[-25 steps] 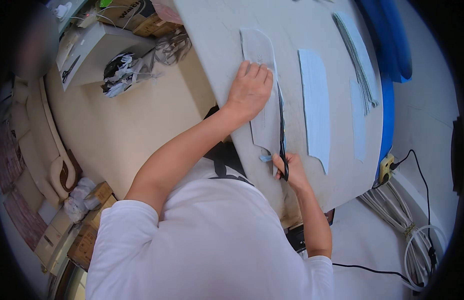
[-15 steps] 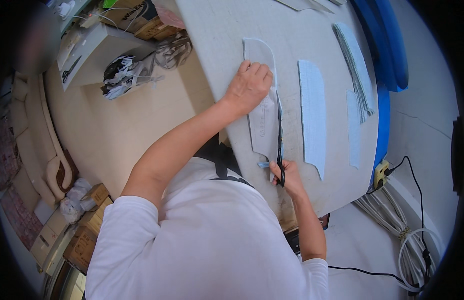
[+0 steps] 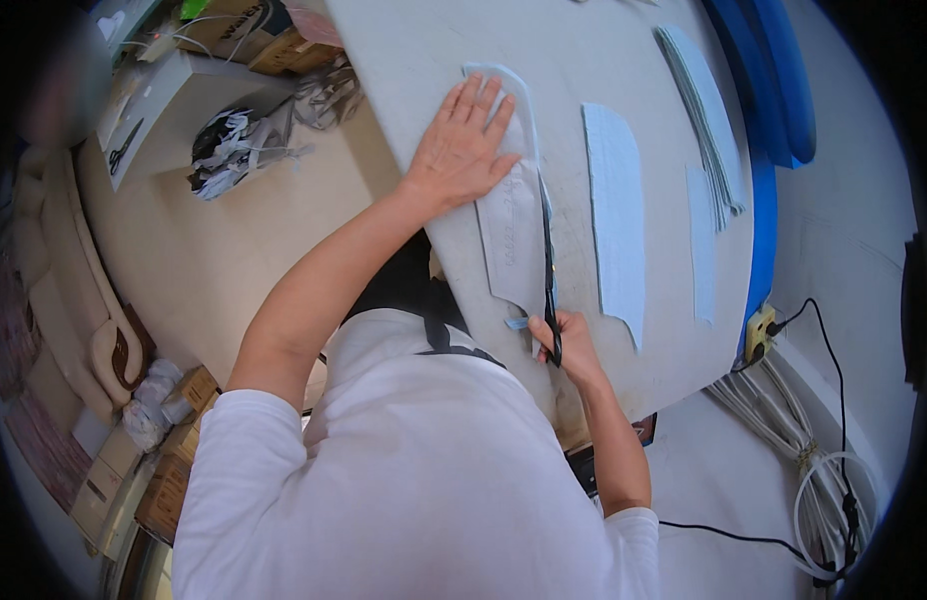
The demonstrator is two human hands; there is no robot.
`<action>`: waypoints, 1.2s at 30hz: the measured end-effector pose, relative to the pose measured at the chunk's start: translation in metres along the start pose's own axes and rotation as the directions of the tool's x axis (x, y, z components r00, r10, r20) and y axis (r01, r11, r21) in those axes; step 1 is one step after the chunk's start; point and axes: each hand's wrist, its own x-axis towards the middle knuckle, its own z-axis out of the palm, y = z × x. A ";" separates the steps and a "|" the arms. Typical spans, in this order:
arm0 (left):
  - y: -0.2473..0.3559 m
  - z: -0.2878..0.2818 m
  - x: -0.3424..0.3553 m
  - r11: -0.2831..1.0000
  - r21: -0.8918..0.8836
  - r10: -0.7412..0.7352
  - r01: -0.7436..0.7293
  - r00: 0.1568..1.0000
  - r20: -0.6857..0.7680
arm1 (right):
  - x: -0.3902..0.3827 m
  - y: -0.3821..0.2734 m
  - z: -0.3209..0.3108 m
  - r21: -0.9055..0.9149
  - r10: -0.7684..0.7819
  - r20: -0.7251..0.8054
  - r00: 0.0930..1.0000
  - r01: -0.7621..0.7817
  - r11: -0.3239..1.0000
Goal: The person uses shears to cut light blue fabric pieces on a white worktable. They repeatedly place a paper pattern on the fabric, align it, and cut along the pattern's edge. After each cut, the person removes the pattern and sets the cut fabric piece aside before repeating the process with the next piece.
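Observation:
My left hand lies flat, fingers spread, on the upper part of a pale grey pattern piece with handwriting on it. Light blue fabric shows under the pattern along its rounded far end. In my right hand are black-handled scissors, held by the handles near the table's front edge. Their blades point away from me along the pattern's right edge. A small blue strip sticks out by the pattern's near end, left of my right hand.
On the pale table, a cut light blue fabric piece lies to the right. Beyond it are a narrow blue strip and a stack of blue fabric pieces. A blue chair stands against the table's right side.
My left hand has gone from a bunched grip on the pattern to lying flat with fingers spread. The scissors remain in my right hand at the right edge. The view has shifted slightly.

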 end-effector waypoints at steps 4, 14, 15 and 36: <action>-0.003 0.005 0.000 1.000 0.023 0.001 -0.001 1.000 0.011 | 0.001 -0.004 0.000 0.023 0.025 -0.004 1.000 -0.025 0.999; -0.004 0.007 -0.002 0.997 0.072 0.007 -0.007 1.000 0.005 | 0.007 -0.015 0.001 0.028 0.001 0.019 1.000 -0.001 1.000; -0.004 0.007 -0.003 0.998 0.066 0.009 -0.009 1.000 0.006 | 0.006 -0.018 0.003 0.040 0.004 0.018 1.000 -0.005 0.999; -0.004 0.005 -0.002 0.997 0.074 0.004 -0.007 0.999 0.034 | 0.011 -0.026 0.005 0.027 -0.026 -0.010 1.000 0.026 0.999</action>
